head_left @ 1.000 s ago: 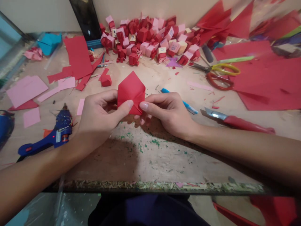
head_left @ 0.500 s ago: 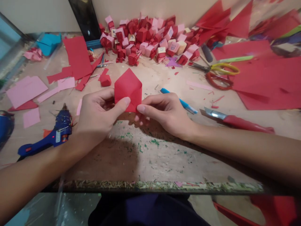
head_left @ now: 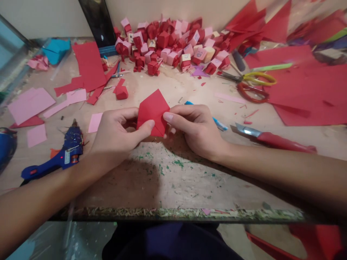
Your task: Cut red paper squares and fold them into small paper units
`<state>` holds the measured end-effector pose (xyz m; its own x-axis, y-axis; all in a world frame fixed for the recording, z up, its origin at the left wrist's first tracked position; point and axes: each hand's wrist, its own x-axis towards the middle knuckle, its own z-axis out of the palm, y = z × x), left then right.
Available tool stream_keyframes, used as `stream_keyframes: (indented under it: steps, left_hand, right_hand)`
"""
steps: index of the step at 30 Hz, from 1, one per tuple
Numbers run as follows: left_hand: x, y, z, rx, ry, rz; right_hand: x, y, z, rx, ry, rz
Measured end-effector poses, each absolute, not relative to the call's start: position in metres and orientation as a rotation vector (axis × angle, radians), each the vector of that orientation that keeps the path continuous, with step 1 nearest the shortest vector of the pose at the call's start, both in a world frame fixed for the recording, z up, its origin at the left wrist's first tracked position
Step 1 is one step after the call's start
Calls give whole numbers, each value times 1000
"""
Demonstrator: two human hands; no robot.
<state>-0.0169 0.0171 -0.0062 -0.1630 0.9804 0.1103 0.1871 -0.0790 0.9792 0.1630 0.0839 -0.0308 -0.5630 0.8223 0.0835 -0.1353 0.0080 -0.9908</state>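
A small red paper envelope point(head_left: 153, 110), its pointed flap raised at the top, is held above the table and tilted to the right. My left hand point(head_left: 119, 130) grips its left side, thumb across the front and fingers behind. At its right edge, my right hand point(head_left: 193, 126) pinches the paper between thumb and fingers. Behind my right hand lies a blue pen point(head_left: 220, 124), partly hidden. To the right is a utility knife point(head_left: 273, 139) with a red handle and bare blade. A blue glue gun point(head_left: 65, 151) lies by my left forearm.
Many red and pink paper boxes point(head_left: 173, 45) are heaped at the back. Scissors point(head_left: 255, 83) with yellow and orange handles lie right of centre, near red paper sheets point(head_left: 311, 94). Pink paper pieces point(head_left: 31, 103) are at the left. Green scraps point(head_left: 177, 163) dot the table's front.
Both hands have shifted slightly right and toward me with the red envelope, which has turned from upright to tilted right. A pink paper square beside my left hand now shows more.
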Motion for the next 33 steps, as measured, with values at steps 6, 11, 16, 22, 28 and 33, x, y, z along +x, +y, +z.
stream_keyframes:
  steps: [6, 11, 16, 22, 28, 33]
  left_hand:
    - [-19, 15, -9, 1299, 1361, 1282]
    - [-20, 15, -14, 1273, 1329, 1240]
    - [-24, 11, -11, 1236, 1402, 1464]
    - [-26, 1, 1, 1508, 1326, 1344]
    - [-23, -25, 8, 1868, 1246, 1233]
    - [-32, -41, 12, 2299, 1050, 1045]
  right_hand:
    - [162, 84, -35, -683, -1486, 1663]
    - [162, 85, -30, -710, -1495, 1641]
    - [160, 85, -27, -769, -1480, 1600]
    - [158, 84, -25, -766, -1482, 1601]
    - [158, 85, -25, -776, -1524, 1591]
    - [158, 84, -25, -795, -1542, 1580]
